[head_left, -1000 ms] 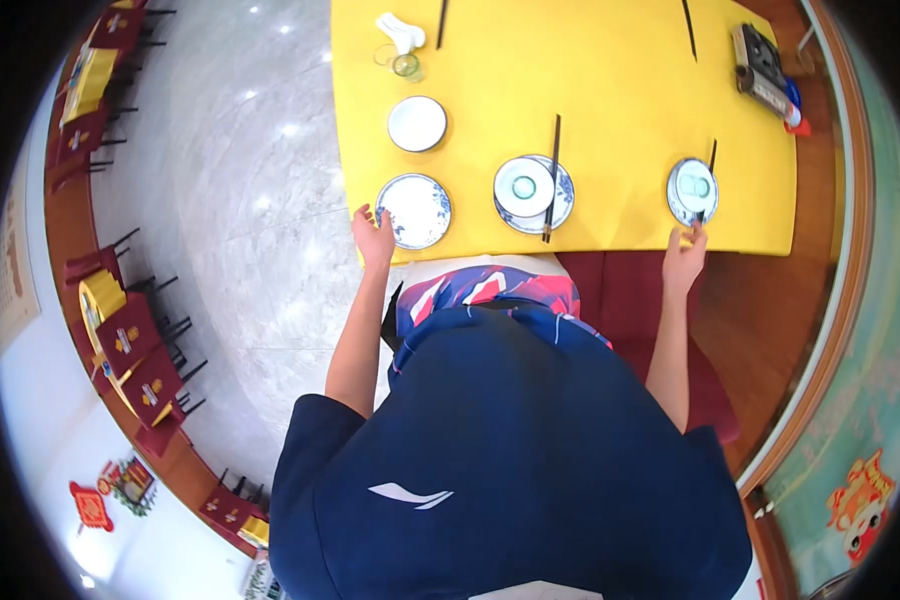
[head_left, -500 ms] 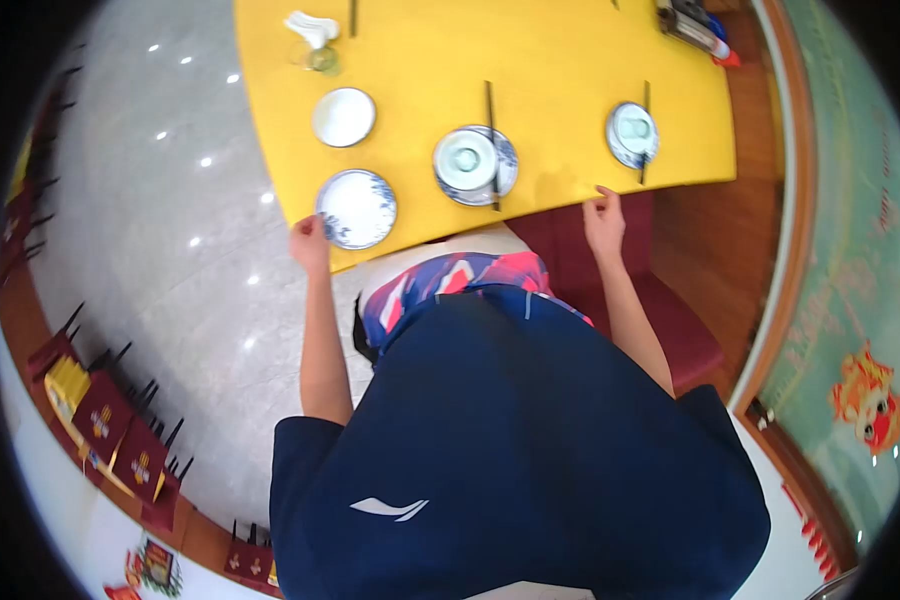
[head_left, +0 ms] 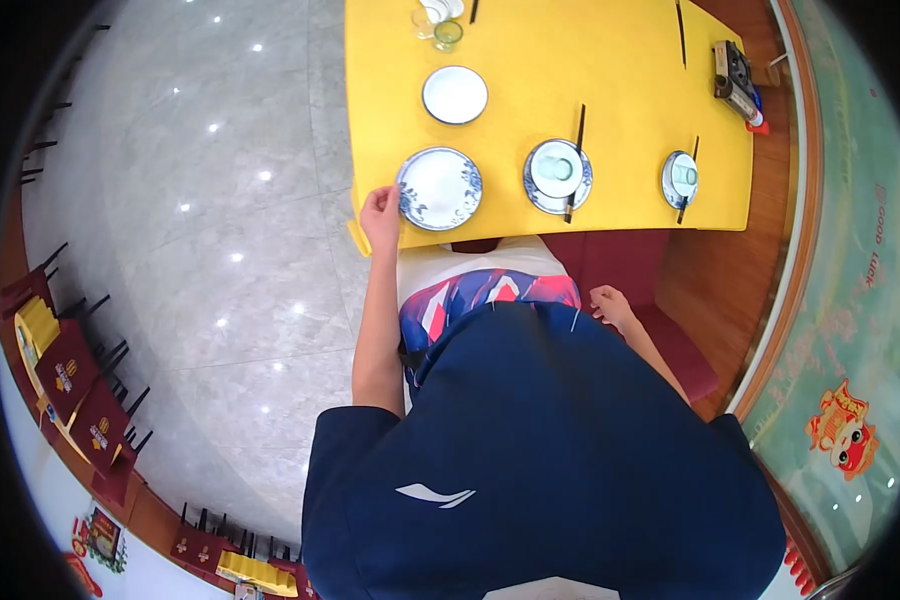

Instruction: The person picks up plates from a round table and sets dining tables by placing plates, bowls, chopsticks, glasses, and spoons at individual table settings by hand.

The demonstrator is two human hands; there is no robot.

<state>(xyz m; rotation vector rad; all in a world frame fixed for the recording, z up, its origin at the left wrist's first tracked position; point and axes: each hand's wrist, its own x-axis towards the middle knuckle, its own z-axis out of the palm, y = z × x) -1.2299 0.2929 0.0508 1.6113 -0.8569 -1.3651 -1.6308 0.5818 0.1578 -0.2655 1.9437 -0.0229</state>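
Note:
My left hand (head_left: 380,218) is at the near left corner of the yellow table, its fingers pinched at the left rim of a white plate with a blue floral border (head_left: 440,188). The plate lies flat near the table's front edge. Lower down, my right hand (head_left: 610,305) hangs in front of a maroon chair (head_left: 660,320), with loosely curled fingers and nothing seen in them. Behind the floral plate sits a plain white dish (head_left: 455,95). To its right is a place setting of a bowl (head_left: 557,168) on a blue-patterned plate, with a glass in the bowl and chopsticks (head_left: 581,135) across.
A second place setting (head_left: 681,178) stands on the yellow tablecloth (head_left: 630,80) farther right. A portable stove (head_left: 735,80) is at the right edge. Glasses (head_left: 448,37) stand at the back left. A wood-edged wall closes the right side; grey tiled floor (head_left: 260,230) lies left.
The view has shifted left, so the table appears farther right. My right hand has dropped from the table edge toward my side. My left hand stays at the floral plate's rim.

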